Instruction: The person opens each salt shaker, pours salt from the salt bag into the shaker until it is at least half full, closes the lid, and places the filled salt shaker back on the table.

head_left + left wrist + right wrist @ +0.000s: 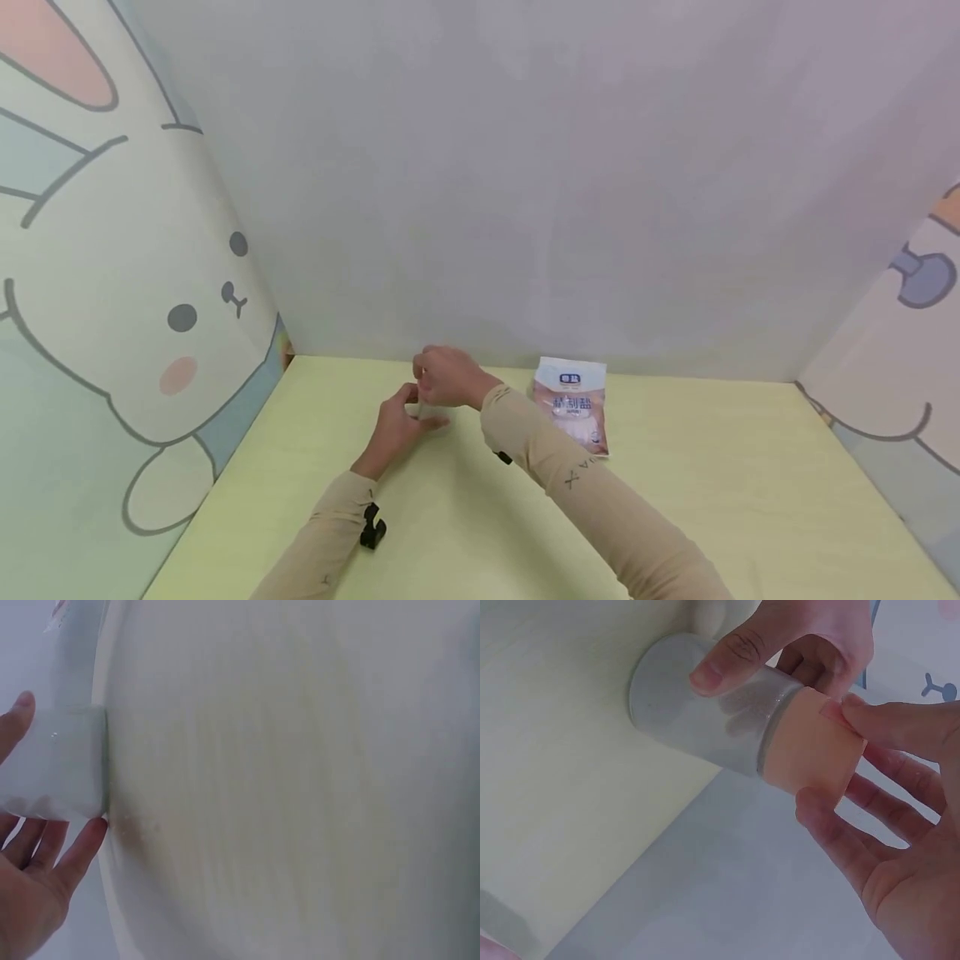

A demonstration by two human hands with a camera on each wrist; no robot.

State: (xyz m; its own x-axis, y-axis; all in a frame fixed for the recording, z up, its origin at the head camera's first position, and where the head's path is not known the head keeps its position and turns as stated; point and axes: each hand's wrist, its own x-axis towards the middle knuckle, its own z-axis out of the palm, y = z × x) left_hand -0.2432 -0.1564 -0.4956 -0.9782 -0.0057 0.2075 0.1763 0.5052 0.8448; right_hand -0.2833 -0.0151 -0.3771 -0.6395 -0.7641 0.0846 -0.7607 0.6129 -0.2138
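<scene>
A clear, empty-looking jar (pixel 679 705) with a peach-coloured lid (pixel 810 750) stands upright on the table. My left hand (pixel 395 427) holds its body, thumb on one side and fingers round the other, as the left wrist view shows of the jar (pixel 64 761). From above, my right hand (pixel 447 377) grips the lid, with the thumb and fingertips on opposite sides of its rim. In the head view the hands hide most of the jar. To the right of them lies a salt packet (pixel 572 407), white on top and brownish below.
The pale yellow table (pixel 697 483) ends at a plain grey back wall (pixel 525 183). Side panels with cartoon animals (pixel 112 292) stand at the left and right. A black strap piece (pixel 371 529) sits at the left wrist.
</scene>
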